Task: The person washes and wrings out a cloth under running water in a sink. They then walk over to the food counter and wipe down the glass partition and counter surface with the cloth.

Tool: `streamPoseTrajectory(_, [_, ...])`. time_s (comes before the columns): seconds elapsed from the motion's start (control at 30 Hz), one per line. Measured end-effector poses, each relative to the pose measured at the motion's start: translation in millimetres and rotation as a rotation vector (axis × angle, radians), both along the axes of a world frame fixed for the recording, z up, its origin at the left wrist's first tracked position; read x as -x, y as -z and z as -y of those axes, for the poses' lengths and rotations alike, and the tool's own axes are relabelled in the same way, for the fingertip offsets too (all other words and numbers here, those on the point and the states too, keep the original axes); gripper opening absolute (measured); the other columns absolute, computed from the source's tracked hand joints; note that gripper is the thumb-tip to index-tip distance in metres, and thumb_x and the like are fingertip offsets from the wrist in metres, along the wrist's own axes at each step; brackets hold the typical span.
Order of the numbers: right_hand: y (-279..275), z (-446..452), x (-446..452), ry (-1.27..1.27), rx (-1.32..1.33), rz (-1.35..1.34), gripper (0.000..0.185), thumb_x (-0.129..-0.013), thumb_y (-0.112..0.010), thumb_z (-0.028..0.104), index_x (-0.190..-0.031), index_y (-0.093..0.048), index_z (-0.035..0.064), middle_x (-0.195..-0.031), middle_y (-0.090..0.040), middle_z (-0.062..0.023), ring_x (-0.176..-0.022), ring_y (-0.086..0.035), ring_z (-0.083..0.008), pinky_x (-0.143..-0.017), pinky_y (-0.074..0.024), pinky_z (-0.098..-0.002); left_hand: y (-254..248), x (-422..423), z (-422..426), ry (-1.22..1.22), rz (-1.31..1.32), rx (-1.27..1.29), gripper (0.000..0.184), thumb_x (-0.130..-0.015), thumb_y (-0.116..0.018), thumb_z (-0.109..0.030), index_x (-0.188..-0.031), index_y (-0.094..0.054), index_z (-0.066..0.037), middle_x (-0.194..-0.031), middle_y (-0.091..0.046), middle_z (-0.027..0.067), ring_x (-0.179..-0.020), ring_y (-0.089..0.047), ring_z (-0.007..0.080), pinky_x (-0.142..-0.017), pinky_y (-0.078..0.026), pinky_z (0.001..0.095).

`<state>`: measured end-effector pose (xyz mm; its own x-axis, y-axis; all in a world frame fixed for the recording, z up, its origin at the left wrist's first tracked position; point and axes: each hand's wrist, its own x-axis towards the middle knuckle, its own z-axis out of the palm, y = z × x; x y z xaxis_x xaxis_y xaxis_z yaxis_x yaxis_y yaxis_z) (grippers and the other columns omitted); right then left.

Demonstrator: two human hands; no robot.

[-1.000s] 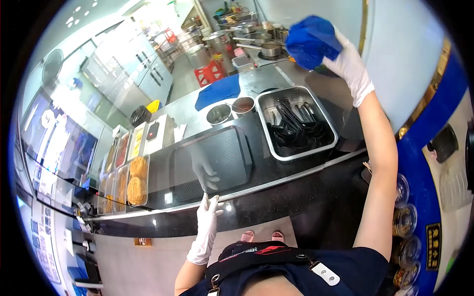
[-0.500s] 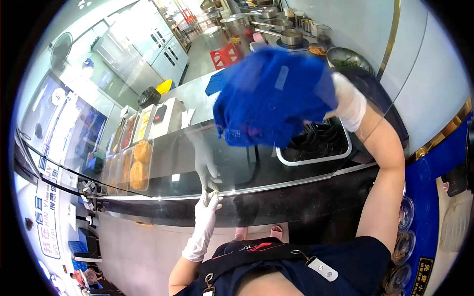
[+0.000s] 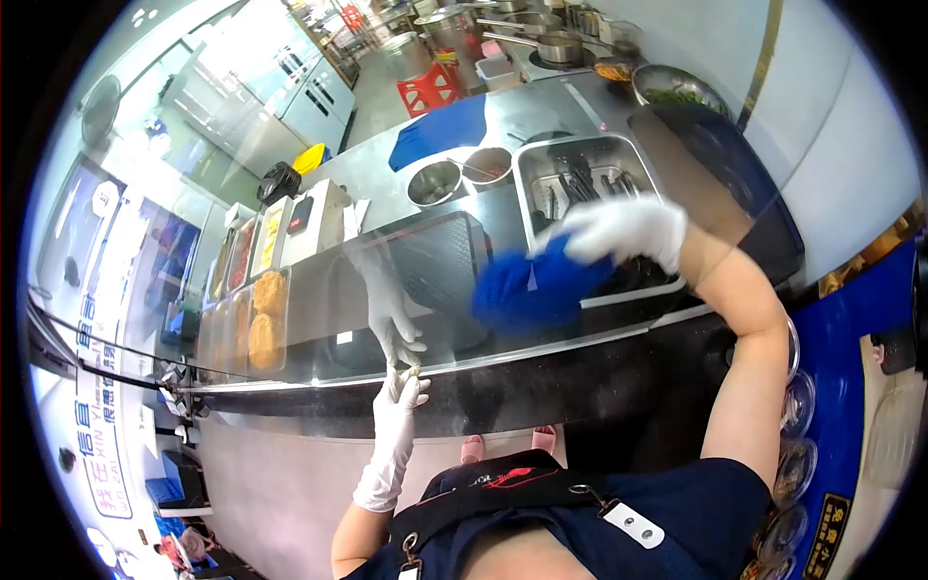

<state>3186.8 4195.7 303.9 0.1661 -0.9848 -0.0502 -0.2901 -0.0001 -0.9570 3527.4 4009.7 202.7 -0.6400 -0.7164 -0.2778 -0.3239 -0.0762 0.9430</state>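
My right hand [image 3: 628, 232], in a white glove, grips a bunched blue cloth [image 3: 541, 288]. The cloth is blurred by motion and appears against the glass panel [image 3: 425, 338], over the front of a metal tray [image 3: 527, 184]. My left hand [image 3: 398, 391], also gloved in white, is at the glass panel's near edge with its fingers curled there. A pale hand shape above it looks like its reflection in the glass. Behind the glass, dark-handled utensils [image 3: 580, 184] lie in the metal tray.
Two round metal containers [image 3: 435, 184] stand beside another blue cloth [image 3: 440, 133] on the steel counter. Food trays [image 3: 269, 324] line the left side. A dark tray [image 3: 440, 275] lies centrally, and a pan of greens [image 3: 681, 92] sits far right. Lidded cups [image 3: 795, 406] stand at right.
My right hand has brought the blue cloth down and closer, bunching it smaller. The containers and tray behind it now show. My left hand stays near the glass edge.
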Motion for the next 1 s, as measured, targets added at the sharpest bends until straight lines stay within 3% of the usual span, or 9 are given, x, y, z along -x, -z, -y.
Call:
streamPoseTrajectory(0.2, [-11.5,-58.8,24.2,0.296,0.565,-0.297,0.04,-0.067,-0.072,0.005,-0.103,-0.057,0.0019,-0.103,-0.059,-0.0147,-0.094,-0.058,-0.0295,-0.082,-0.0482,-0.0345,-9.7,-3.1,-0.5,0.013,-0.029,-0.059,0.043,-0.092,-0.053,-0.023,-0.124,-0.045,0.004,-0.117,-0.056,0.0119,-0.098,-0.059,0.0177,-0.076,-0.049,0.0254])
streamPoseTrajectory(0.37, [63.8,-74.0,10.4,0.179,-0.429,0.297,0.04,-0.083,-0.063,0.024,-0.117,-0.057,0.0033,-0.108,-0.061,-0.0081,-0.095,-0.057,-0.0171,-0.082,-0.0472,-0.032,-9.5,-7.7,3.5,0.056,-0.028,-0.065,0.043,-0.092,-0.054,-0.022,-0.126,-0.045,0.004,-0.118,-0.056,0.0119,-0.099,-0.059,0.0171,-0.077,-0.048,0.0253])
streamPoseTrajectory(0.47, [102.3,-99.7,20.5,0.311,-0.752,0.227,0.036,-0.087,-0.057,0.028,-0.114,-0.06,0.0047,-0.101,-0.065,-0.0027,-0.081,-0.06,-0.0108,-0.067,-0.0496,-0.026,-11.8,-10.4,4.9,0.098,-0.026,-0.055,0.049,-0.092,-0.053,-0.022,-0.131,-0.039,0.004,-0.119,-0.055,0.013,-0.099,-0.059,0.0172,-0.077,-0.048,0.0247])
streamPoseTrajectory(0.67, [96.1,-139.3,6.6,0.651,-0.499,0.68,0.041,-0.091,-0.053,0.034,-0.111,-0.06,-0.0015,-0.109,-0.064,-0.0092,-0.098,-0.061,-0.0188,-0.091,-0.0445,-0.0313,-10.2,-20.0,9.3,0.132,-0.042,-0.064,0.059,-0.093,-0.05,-0.019,-0.139,-0.023,0.006,-0.125,-0.051,0.0169,-0.1,-0.058,0.0181,-0.077,-0.048,0.0238])
streamPoseTrajectory(0.77, [40.5,-141.3,-23.1,1.526,-0.385,0.49,0.052,-0.089,-0.053,0.045,-0.122,-0.053,0.0056,-0.114,-0.061,-0.0054,-0.102,-0.058,-0.0166,-0.096,-0.0405,-0.0323,-5.4,-22.4,12.3,0.157,-0.054,-0.047,0.058,-0.093,-0.049,-0.016,-0.139,-0.022,0.006,-0.125,-0.051,0.0182,-0.1,-0.058,0.0186,-0.077,-0.049,0.0236])
streamPoseTrajectory(0.83, [21.0,-156.6,-34.8,1.328,-0.014,0.921,0.057,-0.089,-0.051,0.046,-0.13,-0.044,0.007,-0.113,-0.06,-0.0045,-0.1,-0.057,-0.0162,-0.095,-0.0411,-0.0315,0.0,-24.8,13.3,0.184,-0.07,-0.02,0.057,-0.093,-0.048,-0.015,-0.139,-0.021,0.007,-0.125,-0.051,0.0186,-0.1,-0.058,0.0187,-0.077,-0.049,0.0239])
streamPoseTrajectory(0.9, [45.3,-168.9,-51.7,1.081,0.511,-0.479,0.05,-0.092,-0.053,0.03,-0.133,-0.037,0.0066,-0.113,-0.057,-0.0042,-0.103,-0.054,-0.0133,-0.089,-0.0445,-0.0267,4.6,-26.9,13.9,0.21,-0.082,-0.011,0.057,-0.093,-0.048,-0.013,-0.139,-0.02,0.007,-0.125,-0.051,0.0183,-0.099,-0.058,0.0185,-0.077,-0.049,0.0242])
streamPoseTrajectory(0.97, [59.7,-156.4,-58.7,0.81,0.559,0.79,0.051,-0.092,-0.054,0.023,-0.136,-0.034,0.0053,-0.119,-0.054,-0.0034,-0.106,-0.052,-0.0134,-0.091,-0.0443,-0.0289,6.8,-26.8,13.3,0.231,-0.084,0.023,0.057,-0.093,-0.048,-0.012,-0.14,-0.019,0.006,-0.125,-0.051,0.018,-0.099,-0.058,0.0183,-0.077,-0.048,0.0244])
streamPoseTrajectory(1.0, [89.7,-158.1,-51.8,0.804,0.57,0.692,0.056,-0.092,-0.052,0.021,-0.139,-0.028,0.003,-0.128,-0.048,-0.0043,-0.114,-0.047,-0.0152,-0.098,-0.0394,-0.0311,8.2,-27.4,13.4,0.239,-0.097,0.005,0.058,-0.093,-0.047,-0.011,-0.14,-0.017,0.005,-0.125,-0.051,0.0176,-0.099,-0.058,0.0181,-0.077,-0.048,0.0245])
